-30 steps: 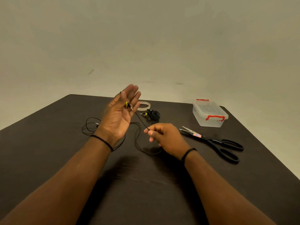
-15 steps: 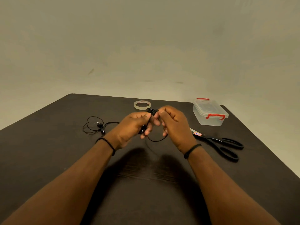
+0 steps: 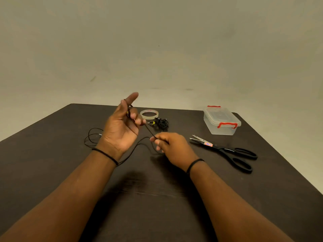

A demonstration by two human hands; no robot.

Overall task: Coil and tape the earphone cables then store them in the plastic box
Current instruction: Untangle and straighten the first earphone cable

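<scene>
My left hand (image 3: 120, 130) is raised above the dark brown wooden worktop (image 3: 52, 163), palm turned toward me. Its index finger points up and its other fingers curl in, their grip closed around one end of a thin black earphone cable (image 3: 139, 145). A short stretch of that cable runs taut down and to the right into my right hand (image 3: 172, 147), whose thumb and fingertips pinch it in a narrow grip just above the worktop. Below my hands the cable sags in a slack curve on the worktop, passes behind my left wrist and ends in loose loops to the left of it.

Beyond my hands, a second black earphone cable bundled into a small coil (image 3: 161, 123) lies on the worktop, its yellow-banded plug pointing left. Just beside it, farther back, a roll of clear adhesive tape (image 3: 149, 114) lies flat.

At the far right of the worktop stands a small clear plastic storage box with red latches (image 3: 222, 120). Its lid is on, and through its clear walls I see nothing inside. Between the box and my right hand, well apart from both, a pair of black-handled scissors (image 3: 225, 151) lies flat, blades slightly parted and pointing left. Each of my wrists wears a thin black band.
</scene>
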